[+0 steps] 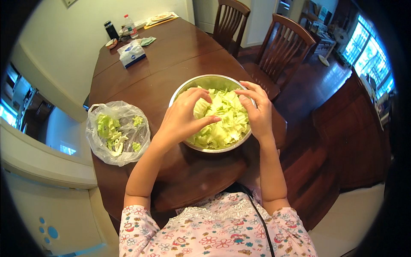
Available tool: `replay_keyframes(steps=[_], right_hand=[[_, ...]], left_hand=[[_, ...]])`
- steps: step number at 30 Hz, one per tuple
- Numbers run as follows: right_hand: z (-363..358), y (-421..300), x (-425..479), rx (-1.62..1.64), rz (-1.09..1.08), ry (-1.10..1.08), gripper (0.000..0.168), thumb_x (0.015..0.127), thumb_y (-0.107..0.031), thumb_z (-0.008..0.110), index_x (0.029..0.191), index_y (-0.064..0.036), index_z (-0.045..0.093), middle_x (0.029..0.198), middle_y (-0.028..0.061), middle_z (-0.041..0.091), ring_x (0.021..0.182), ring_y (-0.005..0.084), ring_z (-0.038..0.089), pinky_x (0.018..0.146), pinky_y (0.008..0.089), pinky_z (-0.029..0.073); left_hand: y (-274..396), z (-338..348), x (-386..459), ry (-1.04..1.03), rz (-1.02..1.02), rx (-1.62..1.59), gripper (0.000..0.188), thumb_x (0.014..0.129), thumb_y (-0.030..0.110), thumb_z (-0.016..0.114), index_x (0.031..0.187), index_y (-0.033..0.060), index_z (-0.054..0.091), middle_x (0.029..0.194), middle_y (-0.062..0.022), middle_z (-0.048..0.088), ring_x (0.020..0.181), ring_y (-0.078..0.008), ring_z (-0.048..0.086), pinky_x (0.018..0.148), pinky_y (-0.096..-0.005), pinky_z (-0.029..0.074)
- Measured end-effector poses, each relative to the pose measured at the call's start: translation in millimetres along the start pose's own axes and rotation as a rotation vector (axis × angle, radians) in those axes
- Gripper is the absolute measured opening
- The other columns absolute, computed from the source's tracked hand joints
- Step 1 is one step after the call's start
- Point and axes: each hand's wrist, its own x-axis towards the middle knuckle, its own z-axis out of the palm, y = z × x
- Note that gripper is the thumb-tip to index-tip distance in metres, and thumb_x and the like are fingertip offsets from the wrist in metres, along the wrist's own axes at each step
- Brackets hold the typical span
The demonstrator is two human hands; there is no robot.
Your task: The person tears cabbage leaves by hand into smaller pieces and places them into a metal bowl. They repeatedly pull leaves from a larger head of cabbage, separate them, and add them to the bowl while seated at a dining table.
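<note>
A round metal bowl stands near the front edge of the dark wooden table, filled with torn pale green leaves, cabbage or lettuce. Over the bowl's left side is my left hand, thumb and fingers spread apart, with a larger leafy piece partly hidden beside it. My right hand is at the bowl's right rim, fingers bent and apart; nothing shows between them. To the left, an open clear plastic bag holds several leaf scraps.
On the wooden table, a tissue pack, a green cloth, a small bowl, a black flask and a plastic bottle stand farther back. Wooden chairs line the right side. A black cable hangs down my front.
</note>
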Motion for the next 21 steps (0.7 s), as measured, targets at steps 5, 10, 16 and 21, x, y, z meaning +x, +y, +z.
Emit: replay_keyframes(steps=[5, 10, 16, 21], right_hand=[[14.2, -14.5, 34.3, 0.079, -0.036, -0.034, 0.020, 0.085, -0.010, 0.064, 0.100, 0.001, 0.073, 0.115, 0.0155, 0.067, 0.108, 0.0309, 0.063, 0.096, 0.0384, 0.047], [27.8, -33.6, 52.6, -0.081, -0.238, -0.315, 0.029, 0.082, -0.010, 0.067, 0.110, -0.002, 0.067, 0.113, 0.0140, 0.065, 0.113, 0.0321, 0.059, 0.099, 0.0402, 0.046], [87.8, -32.4, 26.3, -0.468, -0.672, -0.787, 0.057, 0.072, -0.007, 0.075, 0.125, -0.004, 0.053, 0.131, 0.0218, 0.049, 0.128, 0.0415, 0.045, 0.104, 0.0460, 0.043], [119.4, -12.1, 11.5, -0.590, -0.787, -0.722, 0.042, 0.075, -0.005, 0.069, 0.115, -0.005, 0.056, 0.115, 0.0214, 0.057, 0.119, 0.0477, 0.052, 0.093, 0.0531, 0.049]], left_hand=[[-9.3, 5.5, -4.0, -0.026, 0.190, 0.332, 0.027, 0.065, 0.034, 0.086, 0.078, 0.0136, 0.074, 0.132, -0.0048, 0.060, 0.122, -0.0287, 0.050, 0.104, -0.0448, 0.037], [-28.1, -35.0, 3.2, 0.123, 0.211, 0.152, 0.031, 0.071, 0.021, 0.083, 0.101, 0.0160, 0.078, 0.132, -0.0073, 0.062, 0.117, -0.0301, 0.055, 0.101, -0.0425, 0.041], [-28.7, -94.5, -5.4, 0.583, -0.014, 0.061, 0.015, 0.087, 0.009, 0.068, 0.099, 0.0080, 0.078, 0.122, -0.0048, 0.067, 0.106, -0.0137, 0.062, 0.081, -0.0258, 0.046], [-27.6, -90.6, -7.1, 0.544, -0.036, -0.045, 0.015, 0.088, 0.008, 0.068, 0.100, 0.0071, 0.077, 0.122, -0.0055, 0.067, 0.104, -0.0135, 0.063, 0.081, -0.0265, 0.049]])
